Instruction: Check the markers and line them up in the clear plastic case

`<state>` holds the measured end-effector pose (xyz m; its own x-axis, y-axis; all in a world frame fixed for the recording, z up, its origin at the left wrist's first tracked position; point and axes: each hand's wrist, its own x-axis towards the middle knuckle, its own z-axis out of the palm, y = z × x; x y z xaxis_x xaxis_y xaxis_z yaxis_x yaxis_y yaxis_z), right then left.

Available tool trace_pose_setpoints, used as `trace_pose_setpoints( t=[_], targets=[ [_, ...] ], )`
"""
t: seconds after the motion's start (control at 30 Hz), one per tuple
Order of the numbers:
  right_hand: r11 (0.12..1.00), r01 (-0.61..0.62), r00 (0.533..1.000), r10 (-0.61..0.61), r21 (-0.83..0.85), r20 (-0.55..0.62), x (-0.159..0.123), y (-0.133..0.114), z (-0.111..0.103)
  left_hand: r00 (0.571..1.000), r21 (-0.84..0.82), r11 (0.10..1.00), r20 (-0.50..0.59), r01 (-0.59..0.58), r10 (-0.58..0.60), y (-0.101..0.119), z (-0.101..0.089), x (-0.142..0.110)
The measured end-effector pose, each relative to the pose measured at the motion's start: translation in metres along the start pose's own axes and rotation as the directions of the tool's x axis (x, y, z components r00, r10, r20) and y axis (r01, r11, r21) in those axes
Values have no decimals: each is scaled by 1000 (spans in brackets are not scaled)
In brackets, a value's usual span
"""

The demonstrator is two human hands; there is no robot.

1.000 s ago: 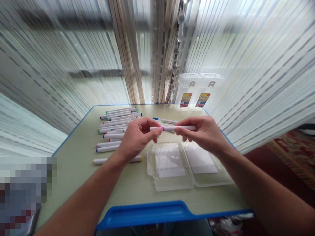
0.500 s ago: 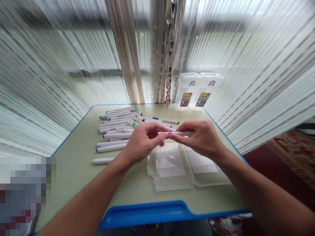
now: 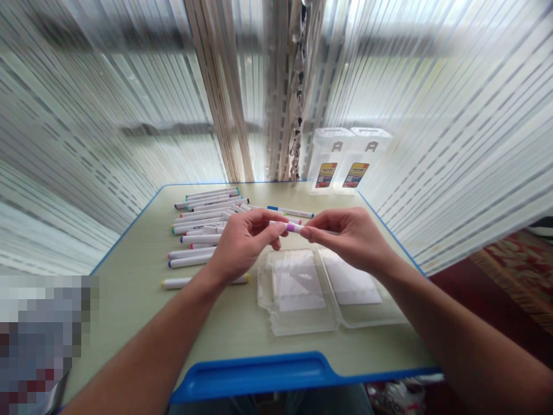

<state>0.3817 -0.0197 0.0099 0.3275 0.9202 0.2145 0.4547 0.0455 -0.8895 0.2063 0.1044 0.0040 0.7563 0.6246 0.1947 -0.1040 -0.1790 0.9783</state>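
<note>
A white marker with a purple band [image 3: 292, 227] is held level above the table between my two hands. My left hand [image 3: 248, 236] pinches its left end, fingers closed round it. My right hand [image 3: 341, 230] grips the right end between thumb and fingers, hiding that tip. Below them lies an open clear plastic case [image 3: 302, 321] with white paper inside both halves. Left of my hands many white markers [image 3: 196, 223] with coloured ends lie in a loose pile. One yellow-ended marker [image 3: 179, 283] rests apart, partly behind my left wrist.
Two clear plastic boxes [image 3: 330, 150] with labels stand upright at the back right. A blue-ended marker [image 3: 290, 211] lies behind my hands. The table [image 3: 125, 311] has a blue rim and a blue front tray [image 3: 259, 372]. String curtains [image 3: 129, 92] hang around the back and sides.
Both hands have risen slightly with the marker. Its purple band has shifted a little left and shows more, and the marker now tilts down to the right. The case has not moved.
</note>
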Motion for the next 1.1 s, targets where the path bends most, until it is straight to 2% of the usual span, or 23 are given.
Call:
trace_pose_setpoints(
  t=[0.27,0.5,0.9,1.1],
  targets=[
    [965,-122,992,123,233,13,2,-1,-6,994,-215,976,-93,40,-61,0,-5,2],
    [884,-114,993,111,453,34,4,4,-11,983,-311,949,-154,45,-97,3,-8,4],
    [763,-119,993,90,635,79,5,2,-13,976,-393,918,-170,57,-133,3,-10,6],
    [737,-127,992,106,664,72,6,1,-13,972,-449,890,-164,76,-166,4,-9,6]
  ],
)
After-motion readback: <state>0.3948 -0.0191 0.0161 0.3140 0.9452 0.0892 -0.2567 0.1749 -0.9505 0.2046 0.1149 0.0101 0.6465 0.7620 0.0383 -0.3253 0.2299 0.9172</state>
